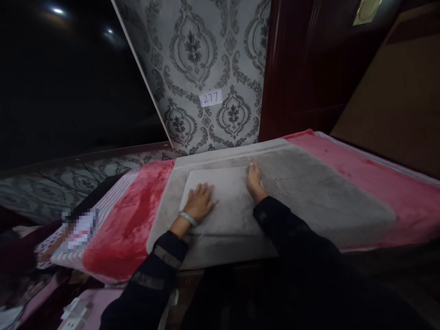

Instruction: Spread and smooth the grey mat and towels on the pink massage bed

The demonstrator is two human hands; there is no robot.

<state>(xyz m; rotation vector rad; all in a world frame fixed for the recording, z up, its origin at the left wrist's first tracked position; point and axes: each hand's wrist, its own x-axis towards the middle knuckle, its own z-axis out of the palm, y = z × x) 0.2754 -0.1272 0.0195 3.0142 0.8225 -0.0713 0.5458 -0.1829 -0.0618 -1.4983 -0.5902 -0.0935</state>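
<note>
A folded grey cloth (227, 197) with a paler, smooth upper part lies on a larger grey plush cover (309, 192). My left hand (199, 201), with a pale bangle at the wrist, rests palm down on the left part of the folded cloth, its fingers spread. On the cloth's right edge stands my right hand (255, 181), turned on its side with the fingers fairly straight. Motion blurs its fingertips a little, and its palm side is partly hidden.
Red and pink plush fabric (127, 220) flanks the grey cover on both sides. Behind stand a large dark screen (75, 82), patterned wallpaper with a paper label (211, 98) reading 277, and a dark red door (302, 68). A white power strip (75, 314) sits low at left.
</note>
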